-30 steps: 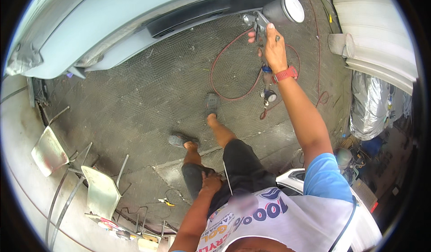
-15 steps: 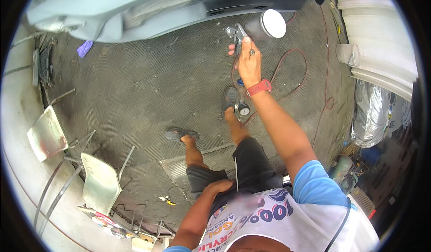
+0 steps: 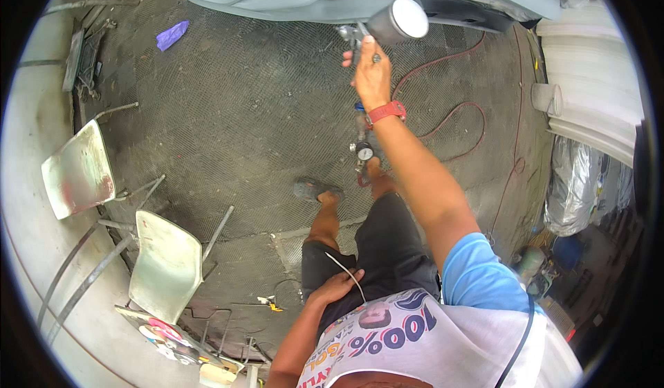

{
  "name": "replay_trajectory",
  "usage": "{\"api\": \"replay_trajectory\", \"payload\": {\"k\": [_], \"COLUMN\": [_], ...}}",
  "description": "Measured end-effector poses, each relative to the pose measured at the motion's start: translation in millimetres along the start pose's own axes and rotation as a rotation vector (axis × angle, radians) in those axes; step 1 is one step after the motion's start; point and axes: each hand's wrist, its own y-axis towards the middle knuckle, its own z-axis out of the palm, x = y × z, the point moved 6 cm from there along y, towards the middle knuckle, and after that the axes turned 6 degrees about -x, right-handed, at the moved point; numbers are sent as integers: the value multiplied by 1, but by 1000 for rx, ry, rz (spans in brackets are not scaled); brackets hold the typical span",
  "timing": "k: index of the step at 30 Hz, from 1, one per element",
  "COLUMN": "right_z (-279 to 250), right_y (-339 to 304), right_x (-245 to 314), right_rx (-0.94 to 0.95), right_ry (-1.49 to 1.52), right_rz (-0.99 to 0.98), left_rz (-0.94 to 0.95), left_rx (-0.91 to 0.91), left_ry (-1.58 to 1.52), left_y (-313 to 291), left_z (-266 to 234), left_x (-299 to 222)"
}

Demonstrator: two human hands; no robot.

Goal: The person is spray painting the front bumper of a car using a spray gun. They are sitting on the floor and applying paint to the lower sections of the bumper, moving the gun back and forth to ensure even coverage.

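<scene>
My right hand is closed around the grip of a metal spray gun, held out ahead of me. On the gun sits a grey paint cup with a round white lid, tilted to the right. A regulator with a round pressure gauge hangs below that wrist. Just beyond the gun is a pale blue-grey car body panel, with a gap between them. My left hand rests flat on my black shorts beside the pale drawstring, holding nothing; its fingers partly show.
A red air hose loops over the dark textured floor. Two worn chairs stand at the left, and a purple scrap lies on the floor. Along the right are a white bucket and a silver-wrapped bundle.
The panel has shifted up and to the right in view. Relative to it, the spray gun in my right hand is farther left. My left hand stays at my shorts.
</scene>
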Motion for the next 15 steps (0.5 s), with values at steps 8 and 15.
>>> {"api": "replay_trajectory", "payload": {"k": [8, 15], "right_z": [-4, -89], "right_y": [14, 72], "right_x": [12, 0], "right_rx": [-69, -412], "right_ry": [104, 37], "right_rz": [146, 127], "left_rz": [348, 460], "left_rx": [-174, 301], "left_ry": [-1, -85], "left_y": [-29, -11], "left_z": [-63, -68], "left_x": [-53, -47]}}
